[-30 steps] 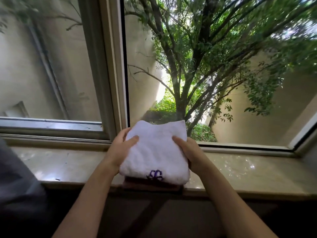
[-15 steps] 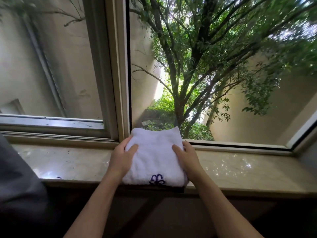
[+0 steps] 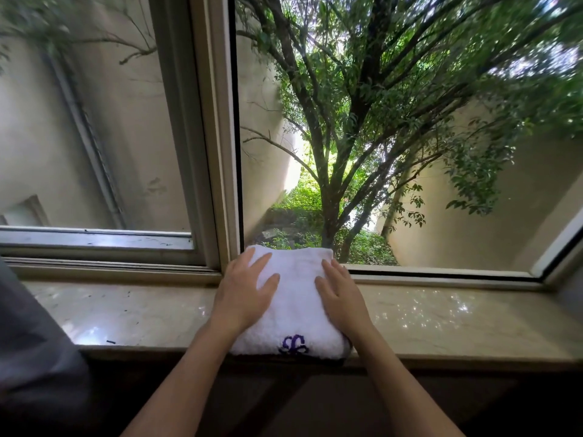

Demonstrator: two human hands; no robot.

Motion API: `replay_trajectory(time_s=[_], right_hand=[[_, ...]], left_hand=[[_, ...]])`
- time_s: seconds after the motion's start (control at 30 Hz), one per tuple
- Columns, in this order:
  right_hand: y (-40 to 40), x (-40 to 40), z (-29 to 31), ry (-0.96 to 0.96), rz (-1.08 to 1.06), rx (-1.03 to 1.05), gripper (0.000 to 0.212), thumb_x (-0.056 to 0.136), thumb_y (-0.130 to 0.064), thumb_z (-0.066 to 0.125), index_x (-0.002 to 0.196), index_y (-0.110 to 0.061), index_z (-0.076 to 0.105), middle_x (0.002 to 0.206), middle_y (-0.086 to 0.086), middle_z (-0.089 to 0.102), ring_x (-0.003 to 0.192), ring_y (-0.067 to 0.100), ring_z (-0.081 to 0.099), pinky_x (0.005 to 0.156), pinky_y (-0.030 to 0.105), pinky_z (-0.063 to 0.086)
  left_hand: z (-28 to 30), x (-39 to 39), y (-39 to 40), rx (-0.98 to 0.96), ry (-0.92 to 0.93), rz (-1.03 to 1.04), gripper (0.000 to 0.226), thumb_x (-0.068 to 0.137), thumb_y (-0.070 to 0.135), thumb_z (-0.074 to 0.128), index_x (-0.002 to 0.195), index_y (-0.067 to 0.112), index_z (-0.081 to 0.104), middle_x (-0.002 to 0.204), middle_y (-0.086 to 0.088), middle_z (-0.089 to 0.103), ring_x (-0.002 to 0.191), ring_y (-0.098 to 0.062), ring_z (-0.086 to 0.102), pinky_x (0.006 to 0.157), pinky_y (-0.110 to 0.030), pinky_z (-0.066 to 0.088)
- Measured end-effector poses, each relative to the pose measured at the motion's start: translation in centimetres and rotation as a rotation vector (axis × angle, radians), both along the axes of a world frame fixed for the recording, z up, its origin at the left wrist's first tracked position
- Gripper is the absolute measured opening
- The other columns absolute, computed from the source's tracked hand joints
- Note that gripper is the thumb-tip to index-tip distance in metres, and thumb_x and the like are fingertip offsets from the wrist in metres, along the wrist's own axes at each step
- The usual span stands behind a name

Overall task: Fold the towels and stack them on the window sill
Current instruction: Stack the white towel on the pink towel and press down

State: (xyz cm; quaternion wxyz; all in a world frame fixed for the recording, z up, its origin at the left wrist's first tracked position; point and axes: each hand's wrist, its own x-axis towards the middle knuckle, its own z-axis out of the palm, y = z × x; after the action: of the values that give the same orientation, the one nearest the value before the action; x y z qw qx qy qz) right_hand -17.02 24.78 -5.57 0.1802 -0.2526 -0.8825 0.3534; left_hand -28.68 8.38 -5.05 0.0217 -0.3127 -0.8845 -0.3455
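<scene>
Pressing folded white towel (image 3: pixel 293 298) on window sill (image 3: pixel 457 320), flat fingers (image 3: pixel 262 263), purple monogram (image 3: pixel 295 344) unreadable

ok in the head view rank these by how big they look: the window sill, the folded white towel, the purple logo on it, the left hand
1. window sill, spanning nearly the full width
2. folded white towel
3. left hand, flat on the towel, covering a smaller area
4. purple logo, clearly smallest

The wide-angle lens distorts sizes, but the gaps are clear.
</scene>
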Motion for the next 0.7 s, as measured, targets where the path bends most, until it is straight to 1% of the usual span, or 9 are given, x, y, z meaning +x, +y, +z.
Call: replay_trajectory(time_s=[0.1, 0.23, 0.37, 0.4, 0.47, 0.53, 0.6, 0.63, 0.7], right_hand=[[-0.1, 0.4, -0.3, -0.048, 0.002, -0.069, 0.05, 0.1, -0.034, 0.041, 0.148, -0.02, 0.035, 0.159, -0.003, 0.023, 0.146, 0.012, 0.022, 0.113, 0.028, 0.022], [0.3, 0.0, 0.4, -0.091, 0.01, -0.066, 0.051, 0.099, -0.034, 0.042, 0.147, -0.019, 0.037, 0.158, 0.0, 0.026, 0.145, 0.015, 0.025, 0.113, 0.03, 0.024], [0.1, 0.2, 0.6, 0.064, -0.04, -0.253, 0.05, 0.095, -0.033, 0.052, 0.142, -0.018, 0.045, 0.15, 0.002, 0.041, 0.136, 0.017, 0.039, 0.113, 0.033, 0.031], [-0.1, 0.5, 0.3, 0.103, -0.045, -0.351, 0.05, 0.094, -0.032, 0.055, 0.142, -0.02, 0.046, 0.147, 0.001, 0.043, 0.132, 0.017, 0.044, 0.111, 0.035, 0.035], [-0.2, 1.1, -0.4, 0.142, -0.021, -0.532, 0.051, 0.092, -0.031, 0.058, 0.141, -0.027, 0.045, 0.144, 0.0, 0.046, 0.126, 0.018, 0.05, 0.107, 0.04, 0.042], [-0.2, 1.3, -0.8, 0.149, 0.004, -0.584, 0.052, 0.091, -0.029, 0.06, 0.141, -0.031, 0.045, 0.144, -0.001, 0.047, 0.124, 0.017, 0.052, 0.105, 0.041, 0.044], [-0.2, 1.1, -0.7, 0.157, -0.006, -0.57, 0.052, 0.09, -0.028, 0.062, 0.14, -0.031, 0.047, 0.144, -0.001, 0.048, 0.125, 0.017, 0.051, 0.105, 0.042, 0.044], [-0.2, 0.9, -0.6, 0.154, -0.03, -0.536, 0.053, 0.089, -0.03, 0.063, 0.139, -0.031, 0.047, 0.144, 0.0, 0.048, 0.125, 0.017, 0.051, 0.105, 0.042, 0.044], [-0.2, 0.9, -0.1, 0.092, -0.125, -0.398, 0.06, 0.085, -0.042, 0.063, 0.14, -0.029, 0.044, 0.143, 0.003, 0.048, 0.122, 0.02, 0.053, 0.103, 0.042, 0.044]], left_hand=[[-1.0, 0.2, 0.6, -0.069, -0.057, -0.017, 0.07, 0.08, 0.06, 0.034, 0.138, 0.023, 0.049, 0.151, 0.001, 0.038, 0.137, -0.021, 0.032, 0.114, -0.036, 0.025], [-1.2, -0.4, 0.3, 0.013, -0.12, -0.011, 0.057, 0.086, 0.05, 0.046, 0.132, 0.019, 0.055, 0.147, -0.003, 0.044, 0.137, -0.021, 0.036, 0.115, -0.038, 0.025], [-0.6, 0.1, 0.1, 0.176, -0.212, 0.012, 0.044, 0.091, 0.03, 0.058, 0.132, 0.014, 0.055, 0.145, -0.003, 0.046, 0.136, -0.017, 0.038, 0.114, -0.031, 0.025], [-0.4, 0.4, -0.2, 0.239, -0.275, 0.014, 0.049, 0.09, 0.031, 0.06, 0.135, 0.014, 0.052, 0.145, -0.001, 0.046, 0.135, -0.015, 0.039, 0.113, -0.029, 0.026], [0.0, 0.7, -1.0, 0.461, -0.506, -0.032, 0.067, 0.084, 0.039, 0.062, 0.143, 0.019, 0.04, 0.144, 0.007, 0.044, 0.133, -0.01, 0.04, 0.11, -0.028, 0.029], [0.0, 0.9, -1.7, 0.621, -0.686, -0.059, 0.071, 0.084, 0.035, 0.064, 0.146, 0.023, 0.032, 0.14, 0.011, 0.043, 0.128, -0.007, 0.043, 0.1, -0.021, 0.037], [-0.4, 1.1, -1.9, 0.521, -0.643, -0.014, 0.059, 0.086, 0.025, 0.066, 0.14, 0.024, 0.041, 0.128, 0.008, 0.053, 0.113, -0.011, 0.053, 0.078, -0.014, 0.043], [-0.6, 1.3, -2.0, 0.451, -0.575, 0.046, 0.053, 0.083, 0.029, 0.069, 0.132, 0.025, 0.048, 0.121, 0.005, 0.059, 0.105, -0.014, 0.058, 0.072, -0.018, 0.044], [-0.4, 1.2, -2.2, 0.305, -0.422, 0.194, 0.05, 0.077, 0.043, 0.071, 0.12, 0.024, 0.056, 0.11, 0.002, 0.065, 0.094, -0.018, 0.061, 0.073, -0.03, 0.048]])
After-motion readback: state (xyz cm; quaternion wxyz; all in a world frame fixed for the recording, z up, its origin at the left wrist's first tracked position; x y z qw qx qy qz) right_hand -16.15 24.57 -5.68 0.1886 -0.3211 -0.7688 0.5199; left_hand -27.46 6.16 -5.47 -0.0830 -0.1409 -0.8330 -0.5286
